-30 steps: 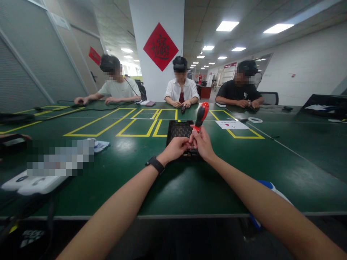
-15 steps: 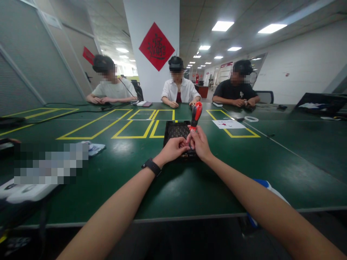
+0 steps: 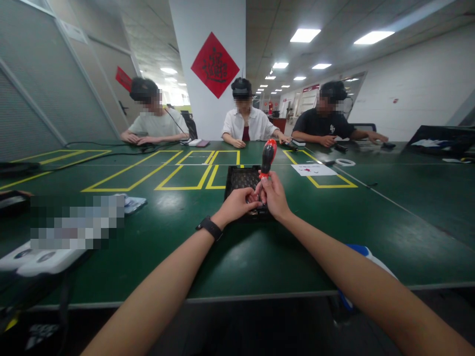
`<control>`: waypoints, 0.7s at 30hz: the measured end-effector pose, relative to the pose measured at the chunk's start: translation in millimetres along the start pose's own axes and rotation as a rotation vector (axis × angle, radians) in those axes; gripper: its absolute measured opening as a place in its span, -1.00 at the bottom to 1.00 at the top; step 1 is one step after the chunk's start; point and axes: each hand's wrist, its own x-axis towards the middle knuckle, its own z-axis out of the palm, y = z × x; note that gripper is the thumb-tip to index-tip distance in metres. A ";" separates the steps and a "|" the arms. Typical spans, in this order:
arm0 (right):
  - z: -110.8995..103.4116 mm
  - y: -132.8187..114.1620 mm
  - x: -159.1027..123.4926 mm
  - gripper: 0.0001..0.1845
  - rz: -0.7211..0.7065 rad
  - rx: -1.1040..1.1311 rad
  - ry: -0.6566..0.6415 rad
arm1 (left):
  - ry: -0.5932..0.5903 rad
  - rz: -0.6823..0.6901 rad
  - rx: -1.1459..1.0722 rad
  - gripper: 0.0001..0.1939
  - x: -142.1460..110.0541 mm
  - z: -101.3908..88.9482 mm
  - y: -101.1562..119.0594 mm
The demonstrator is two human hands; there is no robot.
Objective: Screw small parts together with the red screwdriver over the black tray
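A screwdriver (image 3: 267,159) with a red and black handle stands nearly upright over a black open case (image 3: 231,174). My right hand (image 3: 276,197) is closed around its shaft just below the handle. The handle rises free above the fingers. My left hand (image 3: 237,204), with a dark watch on the wrist, is bent over the case beside the shaft. Its thumb and fingers are pinched together near the lower shaft; what lies between them is hidden. The tool's tip is also covered by the hands. Dark, bumpy contents show inside the case.
A white power strip (image 3: 48,258) lies at left, partly pixelated. White paper (image 3: 313,170) and a white ring (image 3: 344,162) are to the right. A blue and white object (image 3: 365,253) lies under my right forearm. Three people sit across the green table (image 3: 166,267), marked with yellow tape.
My hands and the screwdriver hold almost the same pose. Across the table, the person at right has stretched an arm outward, and the middle person's hand has moved toward the right.
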 end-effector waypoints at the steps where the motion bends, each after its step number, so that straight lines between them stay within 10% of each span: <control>1: 0.0 -0.2 -0.1 -0.63 -0.005 0.000 -0.003 | -0.011 -0.004 0.002 -0.71 0.3 0.1 -0.4; 21: 1.4 3.5 -0.2 -0.64 -0.051 -0.010 0.003 | 0.062 0.026 0.092 -0.79 1.4 -1.3 0.9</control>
